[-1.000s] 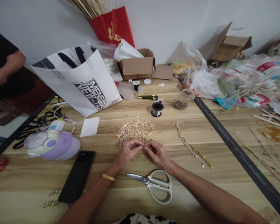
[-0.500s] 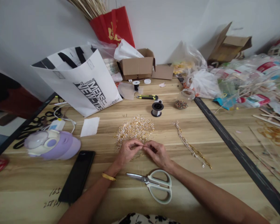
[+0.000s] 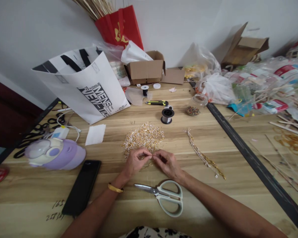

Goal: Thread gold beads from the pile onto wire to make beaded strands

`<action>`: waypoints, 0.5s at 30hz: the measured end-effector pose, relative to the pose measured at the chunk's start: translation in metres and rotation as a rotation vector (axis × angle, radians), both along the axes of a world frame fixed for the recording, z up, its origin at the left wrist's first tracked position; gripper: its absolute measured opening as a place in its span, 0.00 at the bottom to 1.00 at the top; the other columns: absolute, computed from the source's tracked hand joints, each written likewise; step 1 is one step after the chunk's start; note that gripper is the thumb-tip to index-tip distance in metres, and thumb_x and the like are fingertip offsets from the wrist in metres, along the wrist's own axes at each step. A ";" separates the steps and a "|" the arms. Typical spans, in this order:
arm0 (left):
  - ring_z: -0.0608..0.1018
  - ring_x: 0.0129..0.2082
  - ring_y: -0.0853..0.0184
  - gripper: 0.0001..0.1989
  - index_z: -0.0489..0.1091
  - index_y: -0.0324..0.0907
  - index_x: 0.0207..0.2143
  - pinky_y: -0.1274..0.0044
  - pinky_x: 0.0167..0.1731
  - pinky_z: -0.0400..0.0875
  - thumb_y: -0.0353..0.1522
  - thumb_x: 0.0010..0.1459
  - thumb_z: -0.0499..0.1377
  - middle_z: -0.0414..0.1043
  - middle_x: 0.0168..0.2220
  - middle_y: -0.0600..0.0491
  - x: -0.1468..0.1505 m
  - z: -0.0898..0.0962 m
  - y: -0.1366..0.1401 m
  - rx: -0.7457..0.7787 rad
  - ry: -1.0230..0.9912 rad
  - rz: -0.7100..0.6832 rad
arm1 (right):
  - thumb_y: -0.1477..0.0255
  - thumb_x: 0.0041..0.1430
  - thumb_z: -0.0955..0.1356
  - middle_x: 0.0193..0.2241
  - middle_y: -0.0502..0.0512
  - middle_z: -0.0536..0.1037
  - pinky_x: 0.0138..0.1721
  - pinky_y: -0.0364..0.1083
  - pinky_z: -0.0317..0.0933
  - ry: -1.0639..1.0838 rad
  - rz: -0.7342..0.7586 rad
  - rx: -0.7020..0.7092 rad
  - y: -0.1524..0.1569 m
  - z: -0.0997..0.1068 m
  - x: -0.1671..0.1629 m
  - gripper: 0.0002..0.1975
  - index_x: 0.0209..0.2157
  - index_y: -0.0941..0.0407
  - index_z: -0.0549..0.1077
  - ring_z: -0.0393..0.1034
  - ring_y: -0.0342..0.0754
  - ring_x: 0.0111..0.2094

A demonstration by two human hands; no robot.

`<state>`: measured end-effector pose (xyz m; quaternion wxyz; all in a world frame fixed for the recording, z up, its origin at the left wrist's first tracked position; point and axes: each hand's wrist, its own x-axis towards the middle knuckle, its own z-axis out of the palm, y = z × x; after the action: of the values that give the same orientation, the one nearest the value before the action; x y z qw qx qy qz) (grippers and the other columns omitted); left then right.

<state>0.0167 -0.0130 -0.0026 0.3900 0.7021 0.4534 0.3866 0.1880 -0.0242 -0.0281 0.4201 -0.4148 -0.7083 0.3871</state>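
Observation:
My left hand (image 3: 137, 161) and my right hand (image 3: 167, 162) meet fingertip to fingertip at the near edge of a pile of small gold and silver pieces (image 3: 142, 135). Both are closed in a pinch; whatever they hold is too small to make out. A short gold strand (image 3: 147, 166) shows just below the fingers. Closer to my body lie scissors (image 3: 161, 195) with pale handles, blades pointing left. Right of my hands, several gold and silver chains (image 3: 201, 153) are laid out on the wooden table (image 3: 228, 198).
Behind the pile stand a wire spool (image 3: 167, 116), a box cutter (image 3: 156, 103) and a jar of beads (image 3: 195, 105). To the left are a black phone (image 3: 82, 186), a purple bottle (image 3: 57, 153) and a white bag (image 3: 89, 89). Plastic bottles (image 3: 275, 79) crowd the right side.
My hands keep the same pinch at the same place. At the far left edge, a dark shape behind the table has shifted out of view.

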 end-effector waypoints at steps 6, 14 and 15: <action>0.75 0.29 0.69 0.03 0.73 0.37 0.25 0.79 0.32 0.70 0.27 0.50 0.60 0.74 0.26 0.51 0.001 -0.001 -0.001 0.001 0.011 0.016 | 0.70 0.60 0.63 0.24 0.52 0.73 0.26 0.41 0.58 0.001 0.004 0.006 0.001 -0.001 0.001 0.08 0.32 0.58 0.71 0.64 0.43 0.24; 0.75 0.29 0.69 0.03 0.73 0.37 0.26 0.79 0.32 0.70 0.26 0.50 0.60 0.75 0.27 0.50 0.001 0.001 -0.001 -0.053 0.001 0.002 | 0.73 0.60 0.63 0.23 0.50 0.69 0.25 0.40 0.55 -0.005 0.028 0.016 0.000 0.002 0.002 0.07 0.30 0.58 0.70 0.61 0.41 0.23; 0.76 0.29 0.69 0.03 0.73 0.36 0.27 0.79 0.33 0.71 0.27 0.50 0.60 0.75 0.28 0.50 0.001 0.001 -0.001 -0.064 -0.006 0.004 | 0.72 0.60 0.63 0.23 0.50 0.69 0.25 0.40 0.55 0.000 0.028 0.013 0.000 0.002 0.002 0.07 0.30 0.58 0.70 0.61 0.41 0.23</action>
<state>0.0176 -0.0141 -0.0011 0.4128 0.6870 0.4658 0.3749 0.1900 -0.0238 -0.0263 0.4174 -0.4019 -0.7165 0.3885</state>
